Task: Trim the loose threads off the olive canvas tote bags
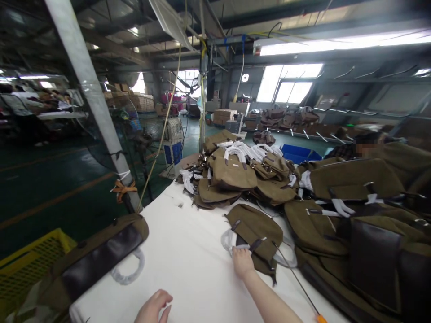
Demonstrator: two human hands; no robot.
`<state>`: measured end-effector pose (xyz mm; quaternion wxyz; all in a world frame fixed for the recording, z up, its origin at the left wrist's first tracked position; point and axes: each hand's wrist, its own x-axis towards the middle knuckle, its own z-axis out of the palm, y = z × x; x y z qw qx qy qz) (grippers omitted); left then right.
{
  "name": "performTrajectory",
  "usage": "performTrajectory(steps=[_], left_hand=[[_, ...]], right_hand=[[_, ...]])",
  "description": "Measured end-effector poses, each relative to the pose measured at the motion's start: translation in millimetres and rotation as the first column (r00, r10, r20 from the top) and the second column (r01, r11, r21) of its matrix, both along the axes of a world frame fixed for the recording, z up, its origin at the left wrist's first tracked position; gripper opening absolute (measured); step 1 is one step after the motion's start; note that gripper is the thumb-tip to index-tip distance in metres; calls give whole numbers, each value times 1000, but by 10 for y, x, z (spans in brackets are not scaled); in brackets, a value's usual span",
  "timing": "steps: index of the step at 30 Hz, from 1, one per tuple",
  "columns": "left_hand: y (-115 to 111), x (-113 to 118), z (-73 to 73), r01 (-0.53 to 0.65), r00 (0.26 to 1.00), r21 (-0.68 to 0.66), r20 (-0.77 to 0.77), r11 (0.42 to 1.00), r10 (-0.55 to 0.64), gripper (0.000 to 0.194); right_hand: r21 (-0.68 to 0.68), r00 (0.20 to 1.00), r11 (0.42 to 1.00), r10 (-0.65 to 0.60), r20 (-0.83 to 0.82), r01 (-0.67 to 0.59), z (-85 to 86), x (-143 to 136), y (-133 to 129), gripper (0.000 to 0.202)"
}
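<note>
We are observing the right hand (243, 261) reaching forward across the white cloth-covered worktable (188, 264), its fingers closing on the wrapped end of a strap of the flat olive-brown canvas bag with dark leather trim (256, 229), which is lying near the middle of the table, just ahead of the hand and apart from the larger heap. The grip is looking like a pinch, though the fingertips are partly hidden behind the hand. The left hand (154, 307) is resting low at the near edge of the table, fingers loosely curled and holding nothing. We are judging the bag to be light and limp: the canvas is lying collapsed and creased, so it is likely to sag and fold when lifted by one point. The white foam-wrapped handle loop (227, 240) and the leather tabs are offering the firmest purchase. A thin rod with an orange tip (298, 281) is lying just beside the right forearm. Behind, a heap of similar olive bags (235, 177) is crowding the far end.
</note>
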<state>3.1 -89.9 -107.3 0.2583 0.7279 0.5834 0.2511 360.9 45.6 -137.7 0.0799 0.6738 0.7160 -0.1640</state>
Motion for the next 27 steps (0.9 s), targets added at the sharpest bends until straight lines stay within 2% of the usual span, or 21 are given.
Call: performTrajectory(steps=[3,5,7,9,12,13,15,17,18,19,21,22,23,25,27], left_hand=[[-35,166,168,-5,1000,-38,2,999,5,24],[-26,253,287,30,999,-45,17,999,-29,26],[12,302,414,45,999,-23,28,999,-44,28],[76,328,577,20,1000,54,18,998,-21,31],[199,385,919,16,1000,199,-22,980,-12,52],[238,417,1049,50,998,210,-39,976,-43,62],[298,496,1297,168,985,145,-66,975,-159,77],[326,572,1477,334,941,-28,-45,942,-335,76],[325,603,1526,435,899,-142,10,889,-438,71],[312,630,1544,539,840,-255,96,803,-534,63],[249,679,1490,706,704,-410,310,578,-639,50],[199,710,1425,748,658,-443,401,494,-637,44],[139,750,1341,755,653,-468,476,458,-590,40],[8,861,1146,693,718,-529,571,489,-399,40],[-102,998,950,584,777,-600,609,546,-161,52]], right_hand=[[-52,999,998,41,-16,-42,243,14,-234,26],[-18,996,998,61,-64,-62,528,24,-386,25],[53,988,995,88,-130,-82,916,28,-532,28],[108,971,988,131,-202,-111,1374,17,-689,29],[112,915,979,200,-351,-171,2042,-52,-953,32],[105,889,977,215,-405,-188,2222,-89,-1039,33],[76,833,970,237,-501,-230,2476,-173,-1192,33],[40,786,963,241,-570,-266,2584,-251,-1303,31],[17,764,959,236,-600,-283,2592,-279,-1342,31],[-13,744,956,219,-631,-292,2578,-297,-1369,32],[-90,716,958,140,-684,-273,2516,-301,-1399,37],[-122,717,959,104,-690,-257,2481,-291,-1406,40],[-125,732,966,85,-676,-227,2451,-281,-1412,40],[11,808,993,100,-581,-115,2417,-285,-1438,36],[267,882,963,149,-447,-27,2429,-361,-1514,38]])
